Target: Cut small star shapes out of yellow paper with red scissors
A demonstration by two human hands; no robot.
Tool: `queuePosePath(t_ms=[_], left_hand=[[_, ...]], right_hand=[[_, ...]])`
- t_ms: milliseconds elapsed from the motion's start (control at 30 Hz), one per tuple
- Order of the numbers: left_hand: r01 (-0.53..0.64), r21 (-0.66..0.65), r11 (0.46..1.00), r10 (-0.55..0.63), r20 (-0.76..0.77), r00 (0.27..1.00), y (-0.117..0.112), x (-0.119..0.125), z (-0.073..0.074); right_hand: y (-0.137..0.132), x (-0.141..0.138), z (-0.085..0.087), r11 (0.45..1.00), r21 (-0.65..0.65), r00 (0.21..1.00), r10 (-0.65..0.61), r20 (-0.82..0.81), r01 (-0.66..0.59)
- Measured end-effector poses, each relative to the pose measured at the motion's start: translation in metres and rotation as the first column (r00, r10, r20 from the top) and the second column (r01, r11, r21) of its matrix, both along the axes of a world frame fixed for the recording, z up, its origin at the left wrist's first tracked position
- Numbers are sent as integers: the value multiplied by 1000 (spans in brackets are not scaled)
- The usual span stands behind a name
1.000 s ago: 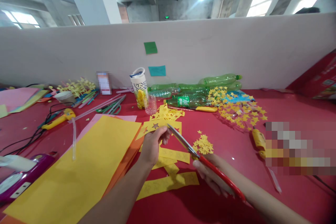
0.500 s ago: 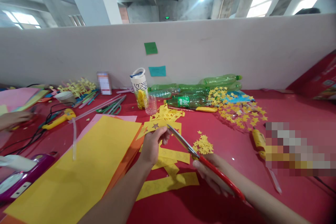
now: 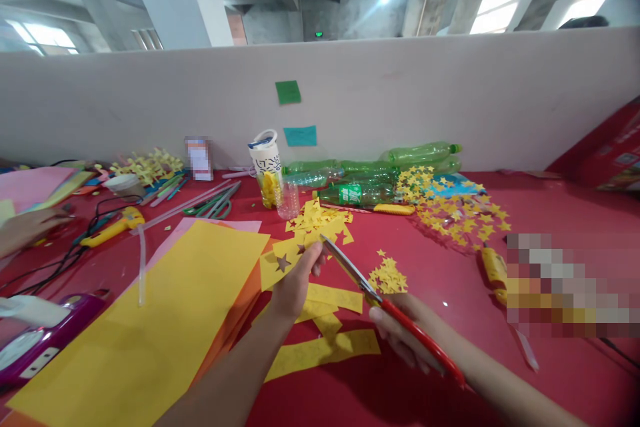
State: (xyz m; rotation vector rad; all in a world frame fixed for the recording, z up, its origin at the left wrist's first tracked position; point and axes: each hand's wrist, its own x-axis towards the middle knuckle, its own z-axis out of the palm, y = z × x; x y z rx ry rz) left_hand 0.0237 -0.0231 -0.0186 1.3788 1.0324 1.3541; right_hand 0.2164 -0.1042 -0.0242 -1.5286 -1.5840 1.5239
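Between the thumb and fingers of my left hand (image 3: 295, 280) is a yellow paper strip (image 3: 270, 267) with star-shaped holes in it. My right hand (image 3: 400, 330) is wrapped round the red handles of a pair of scissors (image 3: 357, 277). Their blades point up and left, the tip at the strip beside my left thumb. Whether the blades are fully closed I cannot tell. Under and behind my left hand lie more yellow strips (image 3: 325, 353) and cut scraps (image 3: 323, 217). A heap of small yellow stars (image 3: 389, 276) sits just beyond my right hand.
Large yellow sheets (image 3: 150, 320) over orange ones cover the left. Behind stand a white cup (image 3: 265, 163) and green bottles (image 3: 370, 193), with a yellow cutter (image 3: 394, 209) in front. Glue guns (image 3: 493, 267) lie at both sides. Another person's hand (image 3: 33, 230) is at far left.
My left hand has shifted slightly right, and the strip in it has turned and tilted, its left end lower. The scissors and my right hand have barely moved.
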Motion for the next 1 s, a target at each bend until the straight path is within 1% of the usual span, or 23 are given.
queuePosePath(t_ms=[67, 133, 333, 433, 600, 767, 900, 1000], left_hand=[[-13, -6, 1000, 13, -47, 999, -4, 1, 2], [-29, -33, 999, 27, -61, 998, -6, 4, 3], [-100, -156, 983, 97, -29, 995, -12, 13, 4], [-114, -224, 968, 109, -37, 993, -14, 15, 3], [-241, -213, 947, 228, -85, 970, -18, 16, -3], [-258, -288, 922, 234, -115, 965, -22, 19, -1], [-240, -412, 879, 219, -97, 971, -26, 23, 6], [-222, -427, 877, 203, -90, 975, -28, 25, 8]], right_hand=[[0, 1, -3, 1000, 15, 1000, 9, -11, -9], [-1, 0, -2, 999, 28, 999, 19, -30, -18], [-6, -6, 3, 1000, 18, 997, 27, -68, -26], [-8, -8, 3, 999, 13, 996, 44, -81, -43], [-11, -15, 4, 1000, -2, 994, 28, -104, -28], [-13, -22, 4, 1000, -8, 994, 14, -109, -15], [-13, -26, 6, 1000, -8, 995, 6, -101, -7], [-13, -28, 7, 1000, -6, 994, -8, -105, 7]])
